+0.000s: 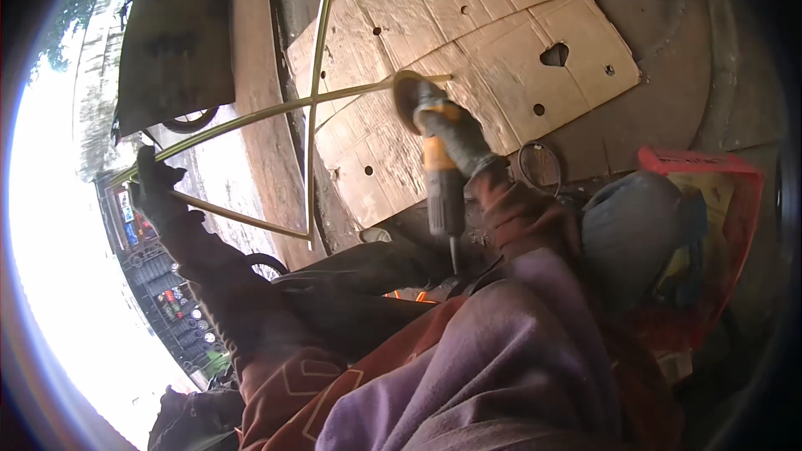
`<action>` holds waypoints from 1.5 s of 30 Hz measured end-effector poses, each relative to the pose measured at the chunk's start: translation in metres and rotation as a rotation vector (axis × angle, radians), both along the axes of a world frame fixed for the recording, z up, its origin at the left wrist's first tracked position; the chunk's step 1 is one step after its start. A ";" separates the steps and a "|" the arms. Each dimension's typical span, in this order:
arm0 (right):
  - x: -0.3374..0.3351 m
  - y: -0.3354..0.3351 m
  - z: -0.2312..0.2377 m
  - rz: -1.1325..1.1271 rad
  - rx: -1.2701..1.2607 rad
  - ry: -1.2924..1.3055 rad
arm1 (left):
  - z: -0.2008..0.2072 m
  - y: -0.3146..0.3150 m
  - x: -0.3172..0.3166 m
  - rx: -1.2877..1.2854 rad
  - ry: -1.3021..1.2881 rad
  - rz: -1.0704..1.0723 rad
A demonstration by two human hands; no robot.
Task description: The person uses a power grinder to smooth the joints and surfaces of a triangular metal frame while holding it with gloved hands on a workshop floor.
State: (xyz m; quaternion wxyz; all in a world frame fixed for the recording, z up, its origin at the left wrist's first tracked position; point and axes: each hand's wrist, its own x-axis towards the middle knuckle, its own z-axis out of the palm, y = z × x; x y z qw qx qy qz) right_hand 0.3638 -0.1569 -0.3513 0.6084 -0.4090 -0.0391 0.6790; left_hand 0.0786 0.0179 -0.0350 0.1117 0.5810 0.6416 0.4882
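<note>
My right hand (455, 135), in a dark glove, is wrapped round the head of a yellow and grey angle grinder (443, 192). Its round disc (408, 102) overlaps the end stretch of a thin, brass-coloured metal frame (251, 117); whether they touch I cannot tell. At the frame's far left end, my gloved left hand (154, 182) is closed around the bars, the fingers dark against bright light. A long upright bar (322, 25) crosses the frame, and a shorter bar (242, 217) runs from near my left hand to its lower end. The grinder's cord leads down toward my lap.
Flattened cardboard (501, 58) with several holes lies under the bar's end. A red plastic crate (748, 200) stands at the right beside my knee (631, 217). A dark panel (175, 50) stands at the upper left, with wheels behind it. A thin ring (540, 165) lies near my right wrist.
</note>
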 end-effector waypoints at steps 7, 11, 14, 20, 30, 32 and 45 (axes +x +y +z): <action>-0.014 0.002 0.022 0.077 0.178 -0.292 | -0.002 0.016 -0.030 0.040 -0.199 -0.157; -0.011 -0.003 0.015 0.066 0.125 -0.196 | -0.003 0.016 -0.051 -0.055 -0.217 -0.279; 0.008 -0.009 -0.009 0.005 -0.110 -0.015 | -0.005 0.013 -0.055 -0.090 -0.323 -0.218; -0.012 -0.002 0.019 0.095 0.131 -0.265 | -0.009 0.022 -0.094 -0.062 -0.226 -0.321; -0.002 -0.007 0.003 0.019 -0.018 -0.093 | -0.009 0.002 -0.033 -0.049 -0.625 -0.359; -0.011 -0.006 0.014 0.080 0.154 -0.177 | -0.010 0.012 -0.032 -0.043 -0.641 -0.372; -0.014 -0.010 0.040 0.078 0.132 -0.061 | -0.008 -0.009 -0.018 -0.026 -0.673 -0.531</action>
